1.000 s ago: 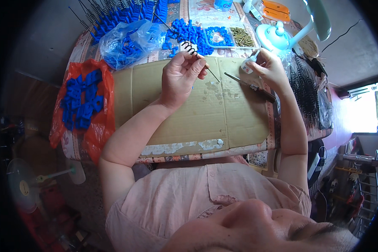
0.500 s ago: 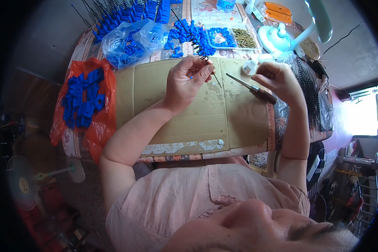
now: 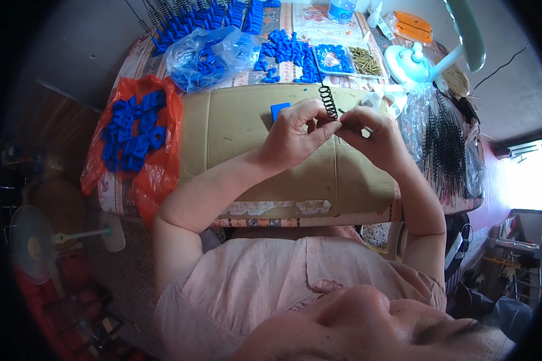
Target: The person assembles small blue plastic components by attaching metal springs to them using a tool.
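Note:
A black coiled wire [image 3: 327, 101] stands above the cardboard, its straight upper end pointing up and away. My left hand [image 3: 298, 135] is closed round its lower part, thumb against forefinger. My right hand [image 3: 372, 137] is closed in a pinch close against the left fingertips, by the wire's lower end; what lies between its fingers is hidden. A short dark tip shows just beyond the right fingers, where the screwdriver was; the rest is covered. A blue plastic block [image 3: 279, 111] lies behind my left hand, partly hidden by it.
A cardboard sheet [image 3: 241, 174] covers the near table. At left sits a red bag [image 3: 171, 114] of blue blocks. Behind are a clear bag [image 3: 238, 51], loose blue pieces [image 3: 286, 48] and a tray of brass pins [image 3: 364, 60]. A lamp [image 3: 408, 63] and black wires [image 3: 442, 141] are at right.
My right hand has come in to meet the left at the wire's lower end. The wire now stands more upright. The screwdriver is largely out of sight, and the blue block has come into view.

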`<act>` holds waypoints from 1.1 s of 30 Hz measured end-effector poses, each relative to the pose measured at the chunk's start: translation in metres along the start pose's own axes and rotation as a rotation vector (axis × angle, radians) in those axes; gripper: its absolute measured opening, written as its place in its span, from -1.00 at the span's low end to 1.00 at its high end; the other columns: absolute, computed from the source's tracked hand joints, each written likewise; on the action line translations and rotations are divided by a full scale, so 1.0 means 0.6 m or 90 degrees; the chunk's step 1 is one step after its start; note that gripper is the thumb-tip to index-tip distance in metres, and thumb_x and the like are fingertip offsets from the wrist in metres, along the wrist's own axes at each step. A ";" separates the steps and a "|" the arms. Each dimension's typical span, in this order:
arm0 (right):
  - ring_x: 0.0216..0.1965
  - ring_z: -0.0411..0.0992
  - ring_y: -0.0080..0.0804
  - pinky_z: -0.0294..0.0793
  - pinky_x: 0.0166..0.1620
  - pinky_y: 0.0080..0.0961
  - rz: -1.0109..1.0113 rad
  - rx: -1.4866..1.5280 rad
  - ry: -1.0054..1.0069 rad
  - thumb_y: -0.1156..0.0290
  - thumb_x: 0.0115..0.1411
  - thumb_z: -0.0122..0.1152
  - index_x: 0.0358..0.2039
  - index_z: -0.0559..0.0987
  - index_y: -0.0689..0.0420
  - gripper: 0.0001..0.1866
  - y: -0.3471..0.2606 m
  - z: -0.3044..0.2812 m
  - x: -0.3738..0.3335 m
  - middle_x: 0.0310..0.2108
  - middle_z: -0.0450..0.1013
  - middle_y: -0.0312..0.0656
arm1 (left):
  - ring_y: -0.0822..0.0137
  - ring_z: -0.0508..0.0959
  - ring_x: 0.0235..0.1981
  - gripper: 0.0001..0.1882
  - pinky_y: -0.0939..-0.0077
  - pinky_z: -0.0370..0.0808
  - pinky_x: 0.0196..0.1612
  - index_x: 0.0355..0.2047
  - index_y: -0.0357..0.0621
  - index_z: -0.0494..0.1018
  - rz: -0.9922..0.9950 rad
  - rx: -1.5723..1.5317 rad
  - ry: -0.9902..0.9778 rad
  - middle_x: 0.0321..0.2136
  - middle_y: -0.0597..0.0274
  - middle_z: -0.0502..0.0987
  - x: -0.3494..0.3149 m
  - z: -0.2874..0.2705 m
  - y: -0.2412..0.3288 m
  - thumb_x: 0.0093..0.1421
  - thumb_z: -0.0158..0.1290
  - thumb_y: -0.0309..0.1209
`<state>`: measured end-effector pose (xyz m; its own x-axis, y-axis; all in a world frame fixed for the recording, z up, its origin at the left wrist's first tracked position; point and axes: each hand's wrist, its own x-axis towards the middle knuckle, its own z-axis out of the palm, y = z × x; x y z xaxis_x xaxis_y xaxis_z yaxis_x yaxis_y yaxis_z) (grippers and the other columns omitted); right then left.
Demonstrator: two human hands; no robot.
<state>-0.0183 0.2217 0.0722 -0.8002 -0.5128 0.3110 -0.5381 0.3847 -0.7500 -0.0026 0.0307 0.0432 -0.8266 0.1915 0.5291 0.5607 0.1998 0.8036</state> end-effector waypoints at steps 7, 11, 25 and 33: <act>-0.56 0.41 -0.52 0.41 -0.44 -0.57 -0.030 -0.035 -0.019 0.52 0.00 0.30 -0.41 0.55 0.24 -0.87 0.007 0.005 -0.001 -0.56 0.47 -0.20 | 0.55 0.45 -0.56 -0.87 0.63 0.39 -0.48 -0.44 -0.23 0.47 -0.003 -0.025 -0.047 -0.54 0.28 0.50 -0.002 -0.005 0.000 0.03 0.20 -0.49; -0.53 0.42 -0.58 0.41 -0.42 -0.61 -0.019 0.016 0.011 0.54 0.02 0.29 -0.40 0.56 0.24 -0.89 0.018 0.001 0.001 -0.55 0.47 -0.25 | 0.59 0.46 -0.48 -0.87 0.66 0.40 -0.44 -0.33 -0.22 0.47 -0.055 -0.059 -0.080 -0.45 0.33 0.51 0.019 -0.037 0.002 0.09 0.13 -0.49; -0.51 0.45 -0.63 0.43 -0.41 -0.67 -0.044 0.073 0.094 0.58 0.03 0.27 -0.40 0.59 0.21 -0.91 0.036 -0.008 -0.003 -0.48 0.51 -0.27 | 0.12 0.54 -0.36 -0.87 0.33 0.47 -0.26 -0.35 -0.24 0.49 -0.023 0.413 -0.014 -0.40 0.07 0.52 0.053 -0.131 -0.116 0.08 0.02 -0.50; -0.54 0.46 -0.63 0.41 -0.44 -0.68 -0.037 0.169 0.125 0.60 0.04 0.24 -0.39 0.56 0.24 -0.91 0.036 -0.006 -0.002 -0.47 0.51 -0.27 | 0.09 0.51 -0.28 -0.87 0.28 0.45 -0.22 -0.36 -0.17 0.52 0.010 0.533 -0.023 -0.34 0.13 0.48 0.056 -0.112 -0.140 0.08 0.07 -0.44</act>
<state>-0.0298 0.2334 0.0577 -0.8200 -0.3610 0.4442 -0.5168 0.1335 -0.8456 -0.0808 -0.0440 0.0117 -0.8248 0.2279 0.5175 0.4339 0.8419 0.3209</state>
